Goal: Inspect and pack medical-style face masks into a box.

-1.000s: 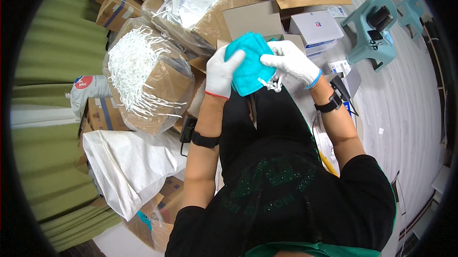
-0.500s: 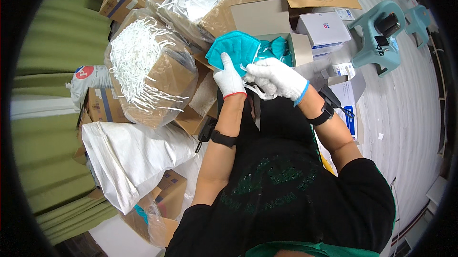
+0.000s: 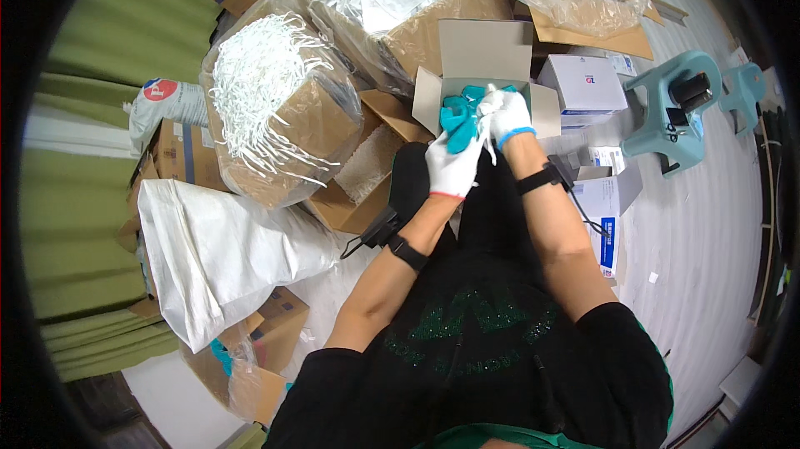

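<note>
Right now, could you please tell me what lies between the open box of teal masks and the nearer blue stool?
In the head view, a white box stands between the open box and the nearer blue stool.

Teal mask (image 3: 458, 122) matt cloth, prob. nonwoven; box (image 3: 486, 47) smooth matt cardbd; stool (image 3: 657, 107) w/ semi-gloss plastic.

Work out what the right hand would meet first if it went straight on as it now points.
The right hand would probably meet the teal masks in the open box, though depth is unclear; it might pass above them to the raised flap.
</note>
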Demonstrator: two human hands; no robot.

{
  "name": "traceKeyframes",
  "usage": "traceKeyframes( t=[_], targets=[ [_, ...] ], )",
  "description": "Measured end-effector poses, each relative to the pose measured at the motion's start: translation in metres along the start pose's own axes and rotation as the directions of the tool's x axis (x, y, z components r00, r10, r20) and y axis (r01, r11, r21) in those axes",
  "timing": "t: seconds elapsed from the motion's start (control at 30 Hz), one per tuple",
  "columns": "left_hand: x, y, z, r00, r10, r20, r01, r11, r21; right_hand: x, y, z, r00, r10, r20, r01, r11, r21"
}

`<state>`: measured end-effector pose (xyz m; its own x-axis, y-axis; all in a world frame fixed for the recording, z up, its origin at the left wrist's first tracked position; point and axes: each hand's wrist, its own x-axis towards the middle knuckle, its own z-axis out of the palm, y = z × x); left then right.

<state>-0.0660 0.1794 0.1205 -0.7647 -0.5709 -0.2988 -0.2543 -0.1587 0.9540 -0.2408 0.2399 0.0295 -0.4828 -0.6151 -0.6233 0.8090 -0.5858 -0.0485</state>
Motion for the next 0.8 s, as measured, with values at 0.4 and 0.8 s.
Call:
traceKeyframes(
  t=[0.4,0.8],
  targets=[
    [-0.045,0.022,-0.061,0.74,-0.013,0.673,0.611,0.43,-0.664,-0.107,0.042,0.043,0.915,-0.023,0.404,0.308,0.686,-0.659],
    [-0.004,-0.005,-0.095,0.995,0.096,-0.016,-0.094,0.905,-0.415,-0.121,0.065,0.05,0.87,-0.121,0.478,0.493,0.15,-0.857]
  ],
)
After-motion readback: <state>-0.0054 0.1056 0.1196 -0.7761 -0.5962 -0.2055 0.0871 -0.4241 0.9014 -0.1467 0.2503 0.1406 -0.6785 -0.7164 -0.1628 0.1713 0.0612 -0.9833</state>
